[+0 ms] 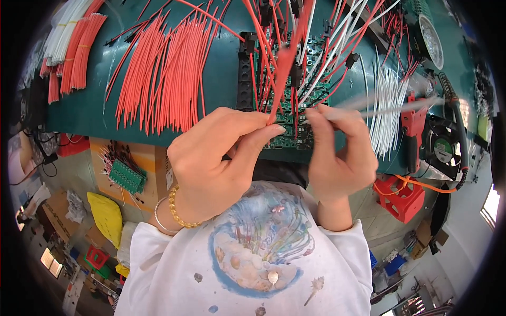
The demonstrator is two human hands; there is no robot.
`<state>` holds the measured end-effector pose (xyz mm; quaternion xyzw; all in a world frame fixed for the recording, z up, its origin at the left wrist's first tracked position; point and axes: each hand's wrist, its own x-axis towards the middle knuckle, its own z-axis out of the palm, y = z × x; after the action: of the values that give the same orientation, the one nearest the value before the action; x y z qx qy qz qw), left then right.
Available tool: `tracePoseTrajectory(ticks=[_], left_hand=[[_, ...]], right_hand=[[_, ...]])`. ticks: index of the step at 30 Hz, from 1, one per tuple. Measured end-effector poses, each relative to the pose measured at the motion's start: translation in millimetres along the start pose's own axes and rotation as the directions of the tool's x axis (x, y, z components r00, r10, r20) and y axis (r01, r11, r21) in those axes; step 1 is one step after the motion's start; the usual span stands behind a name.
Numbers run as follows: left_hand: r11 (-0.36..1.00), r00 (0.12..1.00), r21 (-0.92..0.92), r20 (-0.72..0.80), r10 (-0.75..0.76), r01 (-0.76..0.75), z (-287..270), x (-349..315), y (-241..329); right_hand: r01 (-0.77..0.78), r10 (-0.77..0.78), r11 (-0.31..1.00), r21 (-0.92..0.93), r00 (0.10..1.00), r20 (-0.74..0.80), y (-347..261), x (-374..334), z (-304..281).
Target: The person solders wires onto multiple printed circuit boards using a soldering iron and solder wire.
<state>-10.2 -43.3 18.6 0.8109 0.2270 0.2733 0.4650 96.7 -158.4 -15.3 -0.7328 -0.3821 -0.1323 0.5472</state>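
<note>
Pinched between the thumb and forefinger of the left hand [216, 152] is a red wire [283, 73], which is blurred along its upper length. By the right hand [342, 155], the tips of the thumb and forefinger are pressed close together, and a white wire [390, 108] is gripped there, its blurred length pointed off to the right. Whether either wire is in contact with the work below cannot be told.

Both hands are held over the near part of the green circuit boards [287, 141], which are laid on a dark green mat [79, 117]. The far part of the boards is crowded with red, white and black leads, some tipped with black connectors [352, 60]. Along the boards' left edge a black holder [244, 87] is set.

To the left of it, loose red wires [158, 79] are spread side by side in a broad pile; farther left, banded bundles [79, 42] of white and red wire are stacked. To the right of the boards, loose white wires [387, 102] are laid out, and just beside them a red and black pistol-shaped tool [414, 124] and a black fan [445, 145] are placed.

Below the mat's left part, another green board [128, 177] is rested on a cardboard box [149, 192]. On the left wrist a yellow beaded bracelet [179, 210] and a silver bangle [159, 217] are worn.
</note>
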Motion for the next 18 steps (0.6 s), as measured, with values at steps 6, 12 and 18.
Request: tracePoseTrajectory(ticks=[6, 12, 18], left_hand=[[0.996, 0.997, -0.029, 0.023, 0.080, -0.080, 1.6, -0.2, -6.2], [0.980, 0.981, 0.036, 0.006, 0.193, -0.194, 7.9, -0.5, -10.6], [0.986, 0.987, 0.046, -0.020, 0.160, -0.159, 13.1, -2.6, -10.5]], right_hand=[[-0.186, 0.176, 0.975, 0.124, 0.980, 0.090, -17.9, -0.9, -28.6], [-0.122, 0.117, 0.989, 0.086, 0.992, 0.055, -15.5, -12.1, -16.6], [-0.030, 0.024, 0.998, 0.047, 0.993, 0.112, -19.6, -12.1, -9.7]])
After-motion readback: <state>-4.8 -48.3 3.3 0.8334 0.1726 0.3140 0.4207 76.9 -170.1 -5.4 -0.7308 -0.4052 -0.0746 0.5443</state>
